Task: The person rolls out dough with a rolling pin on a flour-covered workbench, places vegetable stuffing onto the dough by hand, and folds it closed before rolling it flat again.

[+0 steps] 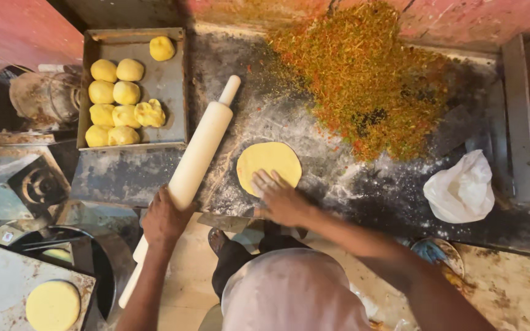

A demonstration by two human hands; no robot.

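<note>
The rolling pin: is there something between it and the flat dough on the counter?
Nothing visible. The left hand holds the rolling pin just left of the flat dough, with only bare floured counter between them. The right hand rests on the dough's near edge, not in that gap.

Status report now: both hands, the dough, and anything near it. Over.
Left hand grips rolling pin. Right hand rests on flat dough disc. Heap of chopped filling beyond the disc, not touching.

Left hand (165, 216) was closed in a fist grip, arm straight. Right hand (281, 199) lay flat, fingers (265, 181) spread, forearm angled in.
</note>
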